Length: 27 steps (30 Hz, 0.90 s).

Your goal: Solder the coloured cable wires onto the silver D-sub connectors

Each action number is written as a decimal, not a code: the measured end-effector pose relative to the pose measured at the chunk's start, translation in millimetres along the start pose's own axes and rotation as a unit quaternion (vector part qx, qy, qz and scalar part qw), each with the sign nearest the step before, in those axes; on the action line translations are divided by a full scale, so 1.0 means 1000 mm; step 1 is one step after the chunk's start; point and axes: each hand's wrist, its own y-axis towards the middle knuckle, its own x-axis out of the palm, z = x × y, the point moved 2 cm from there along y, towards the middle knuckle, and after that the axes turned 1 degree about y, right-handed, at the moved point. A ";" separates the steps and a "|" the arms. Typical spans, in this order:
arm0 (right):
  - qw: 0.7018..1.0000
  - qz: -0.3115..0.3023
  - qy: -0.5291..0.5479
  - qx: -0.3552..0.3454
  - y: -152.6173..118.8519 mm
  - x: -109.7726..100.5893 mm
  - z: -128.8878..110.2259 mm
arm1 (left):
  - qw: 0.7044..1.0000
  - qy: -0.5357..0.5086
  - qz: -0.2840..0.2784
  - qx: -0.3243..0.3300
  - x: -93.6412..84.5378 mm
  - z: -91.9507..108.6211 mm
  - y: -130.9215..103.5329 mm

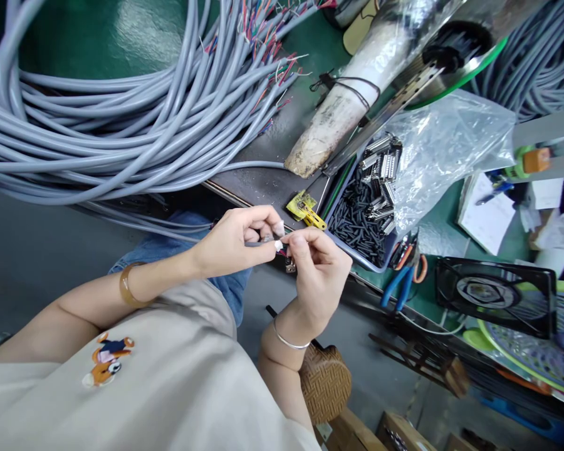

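Observation:
My left hand (242, 243), with white wrapping on its fingertips, is closed in a pinch in front of me, just off the bench edge. Thin coloured wires (283, 250) show at its fingertips, and a grey cable runs in behind its wrist. Beside it, almost touching, my right hand (320, 266) pinches thumb against forefinger; whatever is between them is too small to make out. A small metal connector (290, 264) hangs just under the fingertips, partly hidden. Close by on the bench edge lies a yellow cutter-like tool (309, 212) on a yellow-green pad.
A large bundle of grey cables (136, 134) with stripped ends covers the bench at left. Right of my hands, a tray (380, 268) holds black sleeves (357, 219) and metal connectors (380, 166). Pliers (407, 275), a black fan (496, 294) and a white wrapped tube (343, 113) lie around it.

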 end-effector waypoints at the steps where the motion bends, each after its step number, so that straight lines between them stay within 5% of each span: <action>1: 1.000 -0.027 -0.004 -0.008 0.000 0.000 -0.002 | 1.000 -0.022 -0.008 -0.004 0.000 0.000 0.000; 4: 0.998 -0.029 -0.044 -0.044 -0.003 -0.002 -0.004 | 0.994 -0.100 -0.050 -0.012 0.000 0.001 -0.001; 9: 0.976 0.167 -0.111 -0.079 -0.017 -0.015 -0.004 | 0.991 -0.129 -0.040 -0.021 -0.003 0.002 0.004; 14: 0.988 0.104 -0.116 -0.012 -0.023 -0.008 -0.002 | 0.989 -0.147 -0.023 -0.020 -0.004 0.000 0.005; 21: 0.991 0.107 0.064 0.043 -0.014 0.004 0.012 | 0.980 -0.186 -0.066 0.003 -0.006 0.000 0.002; 27: 0.988 0.145 0.039 0.032 -0.017 0.003 0.009 | 0.983 -0.180 -0.038 0.028 -0.005 0.001 0.004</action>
